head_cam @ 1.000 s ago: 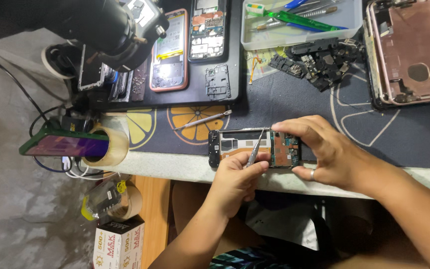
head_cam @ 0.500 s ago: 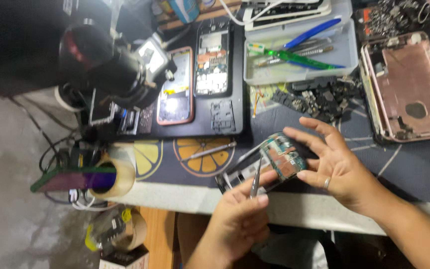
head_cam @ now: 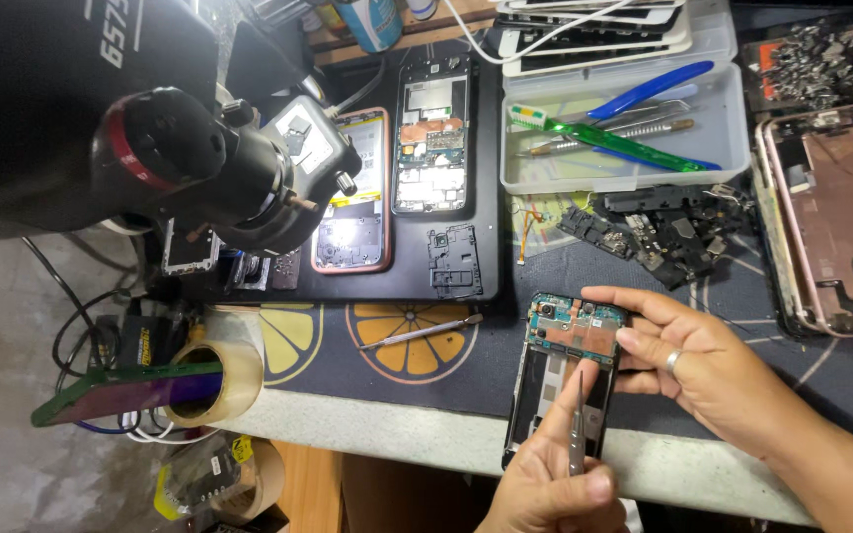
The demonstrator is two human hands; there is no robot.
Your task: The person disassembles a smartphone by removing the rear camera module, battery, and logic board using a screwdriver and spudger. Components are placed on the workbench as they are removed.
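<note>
Opened phone at worktop's front edge; light, fragile; right hand grips its sides; left hand pinches tweezers.

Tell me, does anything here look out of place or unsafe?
Yes. The opened phone overhangs the table edge, steadied by the right hand while the left hand works tweezers inside. It could slip.

Left of the grip bare mat lies open past a thin metal tool. Loose parts and a tray crowd beyond it; a pink phone shell blocks the right.
</note>
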